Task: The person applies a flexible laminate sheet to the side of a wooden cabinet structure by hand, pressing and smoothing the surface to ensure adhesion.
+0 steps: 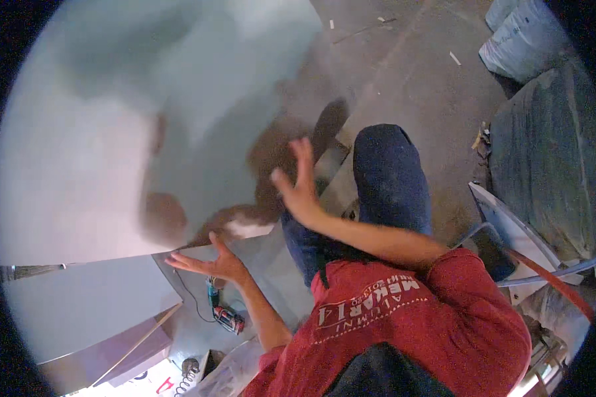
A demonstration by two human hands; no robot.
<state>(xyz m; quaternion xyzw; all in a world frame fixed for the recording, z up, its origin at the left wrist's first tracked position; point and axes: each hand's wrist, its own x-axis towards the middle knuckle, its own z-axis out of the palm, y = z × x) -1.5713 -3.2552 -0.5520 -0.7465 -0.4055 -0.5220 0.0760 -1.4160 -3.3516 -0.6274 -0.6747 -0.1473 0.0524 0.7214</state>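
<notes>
A large, pale, glossy panel fills the upper left, with dark shadows and reflections across it. My left hand is by the panel's near edge, fingers spread and nothing in it; whether it touches the edge I cannot tell. Farther right, my right hand is over the panel's right part, its fingers apart and slightly smeared by motion. It holds nothing, and contact with the surface cannot be made out. Just below my left hand, a teal and dark power tool lies on the floor with its cord.
Near left lies a flat grey-white board with a thin wooden strip. On the right are a big dark green sack, white sacks and a leaning white board. Small scraps dot the concrete floor.
</notes>
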